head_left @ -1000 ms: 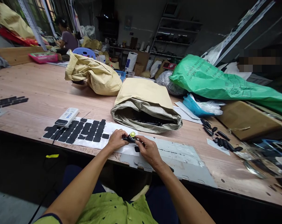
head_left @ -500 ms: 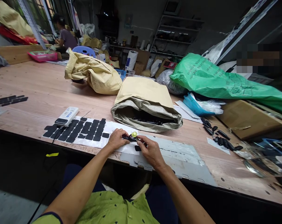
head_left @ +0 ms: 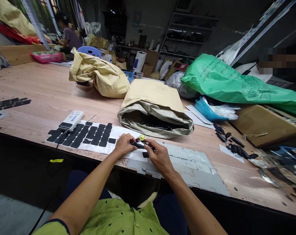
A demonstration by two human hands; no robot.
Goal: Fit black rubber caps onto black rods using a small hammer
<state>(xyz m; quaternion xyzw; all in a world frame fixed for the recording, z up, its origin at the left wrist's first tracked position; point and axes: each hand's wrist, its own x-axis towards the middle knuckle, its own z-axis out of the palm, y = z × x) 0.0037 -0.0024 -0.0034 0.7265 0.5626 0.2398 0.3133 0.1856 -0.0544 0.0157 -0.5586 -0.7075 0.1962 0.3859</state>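
Note:
My left hand (head_left: 124, 145) is closed around one end of a slim black piece (head_left: 137, 145), held low over the white sheet. My right hand (head_left: 159, 157) pinches a small object with a round yellow-green part (head_left: 142, 137) and shiny metal parts, just above the black piece. Fingers hide much of both items, so I cannot tell their exact kind. Beneath the hands lies a white backing sheet (head_left: 116, 130) with rows of black rounded stickers (head_left: 95, 139). One loose-looking black sticker (head_left: 145, 154) sits beside my right fingertips.
An open paper sack (head_left: 154, 94) with black parts inside stands beyond my hands. Left is a white device (head_left: 71, 120) with a cable. Several black pieces (head_left: 236, 148) lie at right, near a carton (head_left: 262, 125) and green bag (head_left: 218, 78). A person (head_left: 71, 37) sits far left.
The yellow-green object has tilted in my right fingers, showing more of its metal. More of the black piece shows between my hands. The view has shifted slightly.

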